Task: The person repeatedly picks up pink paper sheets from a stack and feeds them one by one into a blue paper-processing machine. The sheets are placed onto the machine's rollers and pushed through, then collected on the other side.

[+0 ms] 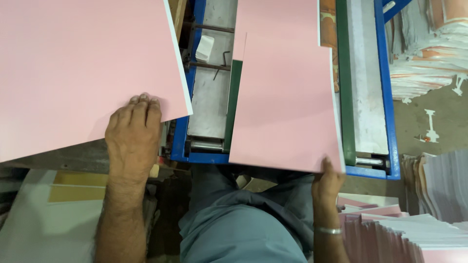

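1. Blue machine frame (385, 92) with a green belt (344, 87) fills the middle of the view, and paper stacks (438, 185) stand on the floor at the right.
2. I see my left hand (132, 134) lying flat, fingers pressed together, on the big pink stack (83, 68) left of the machine.
3. My right hand (327, 182) pinches the near corner of the pink sheet (285, 102) lying on the machine bed.
4. Risk, as I judge: a one-corner pinch may let this sheet skew or crease, and fingers are close to the roller (368, 160).
5. Count: two hands, two overlapping pink sheets on the bed, one stack at left.
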